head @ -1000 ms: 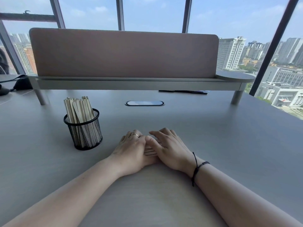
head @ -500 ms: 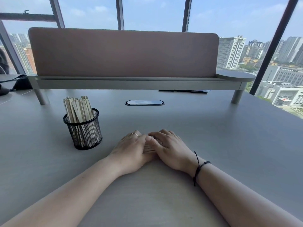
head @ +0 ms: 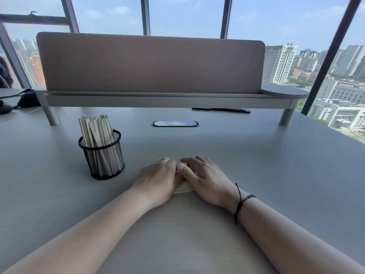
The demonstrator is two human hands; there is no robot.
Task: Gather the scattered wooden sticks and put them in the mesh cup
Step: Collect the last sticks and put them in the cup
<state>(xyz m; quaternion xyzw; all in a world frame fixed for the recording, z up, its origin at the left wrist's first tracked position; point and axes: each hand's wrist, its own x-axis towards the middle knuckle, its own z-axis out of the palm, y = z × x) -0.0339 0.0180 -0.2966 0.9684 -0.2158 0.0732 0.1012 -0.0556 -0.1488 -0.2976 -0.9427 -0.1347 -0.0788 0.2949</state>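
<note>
Right of the mesh cup (head: 102, 155), left hand (head: 158, 178) and right hand (head: 205, 178) press together around a bundle of sticks (head: 183, 188), grasping it.

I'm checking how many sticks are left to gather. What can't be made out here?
- Head view: sticks on the table lie mostly under the left hand and right hand; count hidden.
- Whether either hand grips them: fingers hidden.
- Sticks in the mesh cup: overlapping, uncountable.

Grey desk (head: 276, 175) — brown divider screen (head: 150, 64) behind, oval grommet (head: 174, 123).
</note>
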